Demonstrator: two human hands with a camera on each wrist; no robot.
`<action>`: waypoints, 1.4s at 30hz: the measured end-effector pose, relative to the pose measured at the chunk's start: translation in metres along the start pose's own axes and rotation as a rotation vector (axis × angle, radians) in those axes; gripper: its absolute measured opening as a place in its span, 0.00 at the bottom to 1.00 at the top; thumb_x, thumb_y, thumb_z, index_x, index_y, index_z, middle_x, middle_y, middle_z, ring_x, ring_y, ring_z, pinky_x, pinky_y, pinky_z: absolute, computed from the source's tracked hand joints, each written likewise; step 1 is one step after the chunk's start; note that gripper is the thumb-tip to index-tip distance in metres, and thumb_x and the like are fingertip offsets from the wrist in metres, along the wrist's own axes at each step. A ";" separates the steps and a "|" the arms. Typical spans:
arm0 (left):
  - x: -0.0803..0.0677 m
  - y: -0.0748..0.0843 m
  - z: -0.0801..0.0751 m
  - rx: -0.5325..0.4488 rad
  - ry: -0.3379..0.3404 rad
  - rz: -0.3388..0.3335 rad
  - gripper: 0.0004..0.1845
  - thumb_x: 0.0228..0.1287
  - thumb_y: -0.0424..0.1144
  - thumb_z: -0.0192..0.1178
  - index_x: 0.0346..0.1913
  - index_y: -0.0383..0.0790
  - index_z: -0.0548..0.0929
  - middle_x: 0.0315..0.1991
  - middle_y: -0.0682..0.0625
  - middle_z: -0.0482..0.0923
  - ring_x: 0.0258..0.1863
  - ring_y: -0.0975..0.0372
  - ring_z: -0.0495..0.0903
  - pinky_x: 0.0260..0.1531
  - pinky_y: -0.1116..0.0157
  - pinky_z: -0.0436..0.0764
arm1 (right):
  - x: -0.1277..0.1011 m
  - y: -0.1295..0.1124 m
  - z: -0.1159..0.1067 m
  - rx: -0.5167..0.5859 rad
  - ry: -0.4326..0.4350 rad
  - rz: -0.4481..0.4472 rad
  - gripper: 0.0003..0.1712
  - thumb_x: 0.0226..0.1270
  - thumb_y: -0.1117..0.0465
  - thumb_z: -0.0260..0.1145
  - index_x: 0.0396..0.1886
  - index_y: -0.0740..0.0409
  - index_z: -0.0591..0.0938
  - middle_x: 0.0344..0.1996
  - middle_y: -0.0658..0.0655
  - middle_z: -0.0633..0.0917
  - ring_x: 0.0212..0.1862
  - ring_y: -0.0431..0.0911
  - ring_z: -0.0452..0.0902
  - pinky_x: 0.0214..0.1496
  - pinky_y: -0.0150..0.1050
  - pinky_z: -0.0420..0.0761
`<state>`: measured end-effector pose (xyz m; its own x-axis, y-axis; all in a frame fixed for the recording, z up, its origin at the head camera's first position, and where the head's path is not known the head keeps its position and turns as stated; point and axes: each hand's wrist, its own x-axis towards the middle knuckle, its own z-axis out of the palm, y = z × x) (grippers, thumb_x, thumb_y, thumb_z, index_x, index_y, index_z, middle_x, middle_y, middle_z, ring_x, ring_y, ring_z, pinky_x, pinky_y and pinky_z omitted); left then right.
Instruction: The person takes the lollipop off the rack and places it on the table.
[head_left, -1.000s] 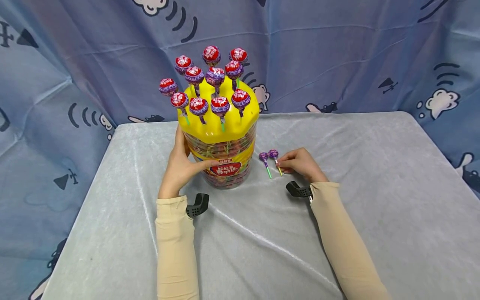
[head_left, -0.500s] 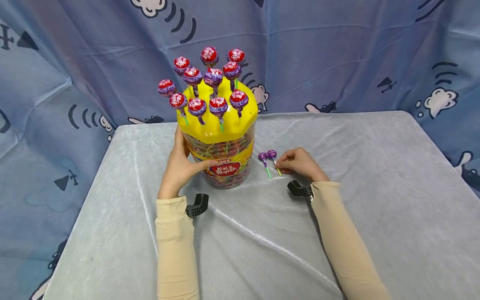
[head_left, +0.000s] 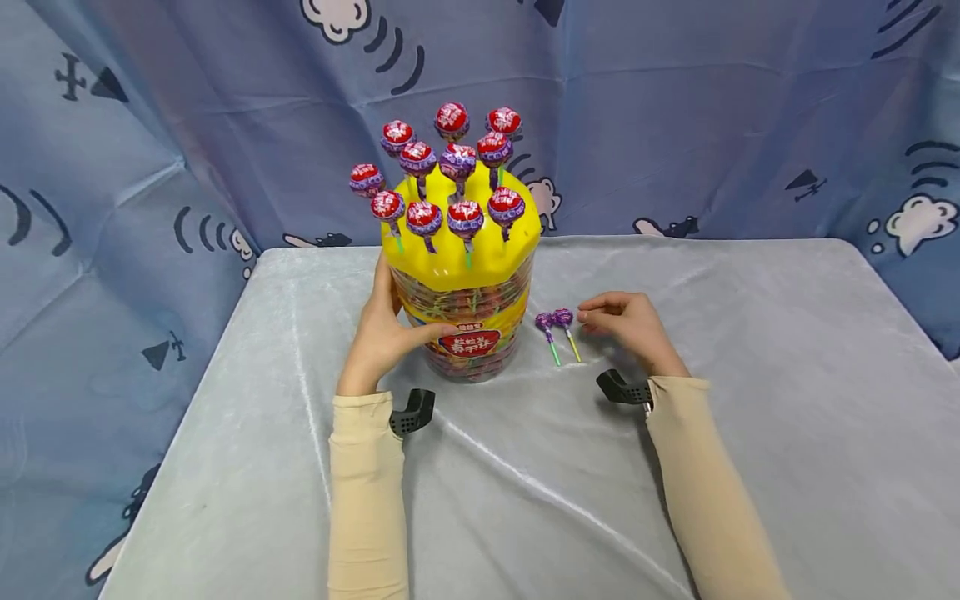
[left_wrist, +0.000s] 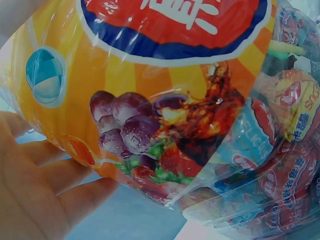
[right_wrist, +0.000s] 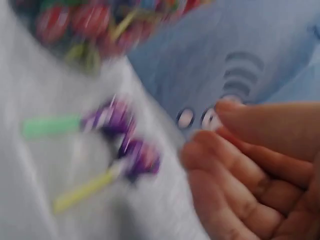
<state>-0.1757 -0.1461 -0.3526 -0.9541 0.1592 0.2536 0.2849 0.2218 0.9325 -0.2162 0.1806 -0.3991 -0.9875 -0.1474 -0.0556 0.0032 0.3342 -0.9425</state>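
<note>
A large clear jar of wrapped candy with a yellow lid stands upright on the table. Several red-and-purple lollipops stick up from its lid. My left hand holds the jar's left side, thumb across the front label and fingers round behind. Just right of the jar, two purple-wrapped lollipops lie with their heads touching: one has a green stick, the other a yellow stick. My right hand is beside the yellow-stick lollipop, apart from it, fingers loosely bent and holding nothing in the right wrist view.
Grey velvety cloth covers the table. Behind its far edge hangs a blue patterned curtain. Black wrist mounts are worn on both forearms.
My right hand has let go of the yellow-stick lollipop and drawn slightly away from it. The left hand keeps its hold on the jar. The head view has shifted a little.
</note>
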 end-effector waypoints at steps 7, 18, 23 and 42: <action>0.002 0.001 0.004 -0.013 -0.013 -0.022 0.64 0.43 0.30 0.76 0.75 0.59 0.40 0.70 0.52 0.55 0.65 0.59 0.61 0.65 0.60 0.62 | -0.018 -0.048 0.011 0.128 0.112 -0.200 0.14 0.62 0.63 0.67 0.44 0.70 0.82 0.31 0.47 0.85 0.33 0.41 0.83 0.39 0.32 0.83; -0.006 0.032 0.005 0.010 -0.013 -0.025 0.61 0.47 0.29 0.73 0.75 0.47 0.39 0.70 0.45 0.55 0.66 0.54 0.61 0.65 0.57 0.62 | -0.036 -0.131 0.039 0.289 0.183 -0.587 0.12 0.54 0.77 0.68 0.40 0.74 0.82 0.34 0.56 0.86 0.37 0.46 0.82 0.43 0.35 0.82; -0.006 0.033 0.005 0.000 -0.008 -0.023 0.61 0.46 0.28 0.73 0.75 0.47 0.40 0.70 0.45 0.55 0.66 0.54 0.61 0.65 0.57 0.62 | -0.038 -0.148 0.048 0.245 0.230 -0.624 0.11 0.54 0.76 0.69 0.39 0.73 0.83 0.34 0.57 0.85 0.37 0.48 0.82 0.43 0.35 0.82; -0.006 0.029 0.002 -0.014 -0.009 -0.025 0.61 0.47 0.27 0.73 0.75 0.47 0.39 0.71 0.45 0.54 0.66 0.54 0.60 0.66 0.58 0.62 | -0.036 -0.159 0.061 0.179 0.229 -0.705 0.11 0.51 0.77 0.70 0.36 0.73 0.82 0.31 0.57 0.84 0.34 0.48 0.80 0.43 0.38 0.82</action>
<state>-0.1612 -0.1381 -0.3273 -0.9600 0.1623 0.2280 0.2596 0.2119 0.9422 -0.1720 0.0758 -0.2671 -0.7734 -0.0670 0.6304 -0.6339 0.0736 -0.7699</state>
